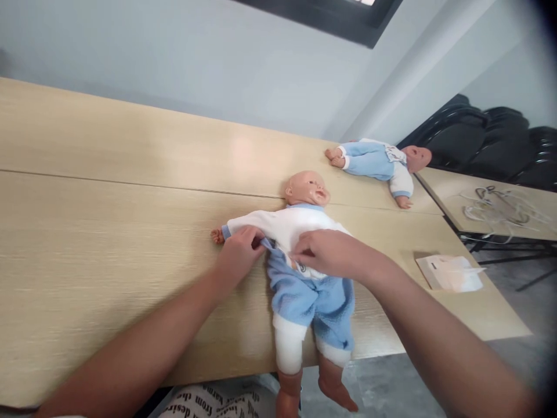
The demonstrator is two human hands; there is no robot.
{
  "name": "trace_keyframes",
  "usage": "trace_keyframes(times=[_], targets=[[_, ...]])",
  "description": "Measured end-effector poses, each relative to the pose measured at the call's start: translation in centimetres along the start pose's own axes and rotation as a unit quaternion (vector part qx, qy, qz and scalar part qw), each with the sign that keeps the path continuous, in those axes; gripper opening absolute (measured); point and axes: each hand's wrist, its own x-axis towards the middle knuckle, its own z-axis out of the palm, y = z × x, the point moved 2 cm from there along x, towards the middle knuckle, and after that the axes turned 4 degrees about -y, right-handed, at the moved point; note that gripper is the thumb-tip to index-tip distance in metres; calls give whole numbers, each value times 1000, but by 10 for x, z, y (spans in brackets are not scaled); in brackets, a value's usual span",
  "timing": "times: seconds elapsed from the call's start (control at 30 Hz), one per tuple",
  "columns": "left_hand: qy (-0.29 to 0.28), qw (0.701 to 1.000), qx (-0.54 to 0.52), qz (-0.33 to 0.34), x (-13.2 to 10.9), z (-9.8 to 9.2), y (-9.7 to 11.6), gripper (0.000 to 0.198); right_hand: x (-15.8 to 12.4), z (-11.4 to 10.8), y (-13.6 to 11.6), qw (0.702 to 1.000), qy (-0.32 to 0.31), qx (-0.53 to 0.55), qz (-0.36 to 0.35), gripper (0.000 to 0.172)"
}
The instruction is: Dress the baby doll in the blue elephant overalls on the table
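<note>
On its back on the table lies a baby doll (307,187) in a white top (278,223) and blue fleece pants (296,296) with white cuffs. Its feet hang past the table's front edge. My left hand (242,247) pinches the blue waistband at the doll's side and holds it out from the body. Over the doll's belly, my right hand (319,249) has its fingers closed at the white cloth near a printed patch. Whether cloth is between those fingers is hard to see.
A second doll (369,159) in blue and white lies at the far right of the table (108,244). A tissue box (450,273) stands near the right edge. Tangled cables (500,209) lie on another table, with stacked black chairs (456,133) behind.
</note>
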Motion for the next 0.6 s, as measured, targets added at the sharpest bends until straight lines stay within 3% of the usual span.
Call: trace_keyframes(times=[0.07,0.13,0.23,0.33,0.43,0.6], targets=[[25,999,2,33,-3,1,3,14,5,0,-8,998,-63,-4,-13,42],[54,997,4,57,-5,1,4,13,11,-2,-18,998,-68,1,-9,46],[68,995,-5,69,-8,0,4,15,15,-2,-33,997,-64,26,-20,34],[56,998,-18,37,-6,-3,3,18,13,0,-41,996,-59,36,-48,13],[45,998,-29,18,-2,-6,3,18,10,-2,-37,998,-18,45,-34,14],[16,996,-66,50,2,-9,2,4,11,-4,-16,991,17,131,8,19]])
